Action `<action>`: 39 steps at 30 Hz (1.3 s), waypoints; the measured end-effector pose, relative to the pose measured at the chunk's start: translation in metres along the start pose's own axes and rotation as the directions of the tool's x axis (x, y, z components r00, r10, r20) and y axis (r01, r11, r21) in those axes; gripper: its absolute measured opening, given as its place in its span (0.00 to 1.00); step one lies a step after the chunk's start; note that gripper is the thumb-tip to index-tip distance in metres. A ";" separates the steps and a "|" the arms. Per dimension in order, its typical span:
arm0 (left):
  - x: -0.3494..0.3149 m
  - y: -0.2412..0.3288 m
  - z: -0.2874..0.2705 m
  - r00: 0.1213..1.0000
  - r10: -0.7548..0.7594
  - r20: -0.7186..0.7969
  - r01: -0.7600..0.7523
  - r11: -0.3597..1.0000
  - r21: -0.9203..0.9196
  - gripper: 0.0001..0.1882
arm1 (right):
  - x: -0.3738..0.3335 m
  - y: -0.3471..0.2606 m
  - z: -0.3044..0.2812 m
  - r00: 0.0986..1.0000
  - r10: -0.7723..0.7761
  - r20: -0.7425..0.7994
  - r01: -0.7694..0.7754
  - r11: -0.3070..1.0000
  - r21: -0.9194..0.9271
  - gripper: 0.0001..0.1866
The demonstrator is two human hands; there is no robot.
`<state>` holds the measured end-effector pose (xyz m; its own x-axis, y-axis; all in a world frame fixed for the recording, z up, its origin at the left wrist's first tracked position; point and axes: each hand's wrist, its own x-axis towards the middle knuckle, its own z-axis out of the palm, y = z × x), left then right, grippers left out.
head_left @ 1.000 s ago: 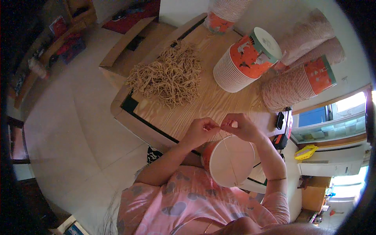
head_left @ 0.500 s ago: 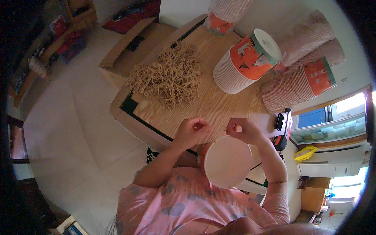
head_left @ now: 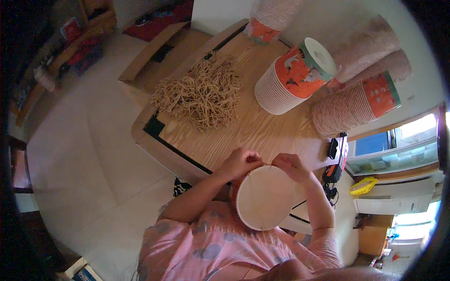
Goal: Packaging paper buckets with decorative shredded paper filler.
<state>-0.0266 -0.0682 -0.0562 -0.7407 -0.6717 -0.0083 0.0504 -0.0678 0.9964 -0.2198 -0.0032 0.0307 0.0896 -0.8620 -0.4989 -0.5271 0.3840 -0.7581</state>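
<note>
Holding a white paper bucket [head_left: 265, 196] mouth-up against the lap, at the near edge of the table [head_left: 243, 129]; orange outside wall just visible at its left.

Grip: left hand [head_left: 240, 162] and right hand [head_left: 291, 166] both pinched shut at the far rim, on a thin cord [head_left: 253, 187] that runs as a line across the bucket's mouth. Whether the fingers also nip the rim itself, I cannot tell.

Risks (judged, not seen):
- Bucket rests on nothing firm; a hard tug on the cord could tip it off the lap.
- Cord is fine and could slip from the pinch, or tear the paper rim where it passes through.
- An elbow swing could knock the cup stack [head_left: 294, 77] lying on its side just beyond.

Around: heap of tan cords [head_left: 201, 93] mid-table, well apart from the hands; second stack [head_left: 354, 105] lying to the right; a third [head_left: 269, 18] at the far end.

Hidden or unclear:
- Fingertips and the cord's ends, covered by the knuckles.
- Bucket's base and lower wall.
- Far stack, cut off at the top edge.
- Small dark items [head_left: 333, 161] at the table's right edge, too small to name.
</note>
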 end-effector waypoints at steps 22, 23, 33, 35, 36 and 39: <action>-0.001 0.020 0.014 0.915 0.325 -0.241 -0.228 0.907 0.355 0.04 | 0.007 0.012 0.011 0.992 0.070 0.103 -0.112 0.860 0.499 0.09; -0.002 0.021 0.010 0.935 0.284 -0.211 -0.222 0.935 0.276 0.04 | 0.008 0.015 0.011 0.995 0.046 0.089 -0.083 0.870 0.486 0.09; -0.010 0.035 -0.001 0.935 0.275 -0.222 -0.199 0.929 0.313 0.05 | 0.014 0.014 0.004 0.974 0.004 0.228 -0.091 0.923 0.375 0.08; -0.013 0.038 -0.002 0.933 0.285 -0.218 -0.189 0.907 0.376 0.05 | 0.015 0.019 0.001 0.958 -0.062 0.280 -0.049 0.926 0.374 0.08; -0.014 0.035 -0.001 0.934 0.283 -0.218 -0.187 0.908 0.376 0.05 | 0.014 0.019 0.001 0.958 -0.062 0.281 -0.050 0.926 0.375 0.08; -0.015 0.029 0.001 0.948 0.248 -0.199 -0.173 0.927 0.332 0.06 | 0.013 0.019 0.001 0.937 -0.054 0.344 -0.069 0.940 0.334 0.07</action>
<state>-0.0146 -0.0597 -0.0274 -0.5563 -0.8006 0.2226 -0.0479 0.2983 0.9533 -0.2282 -0.0072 0.0092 0.4031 -0.7147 -0.5716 -0.2194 0.5309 -0.8186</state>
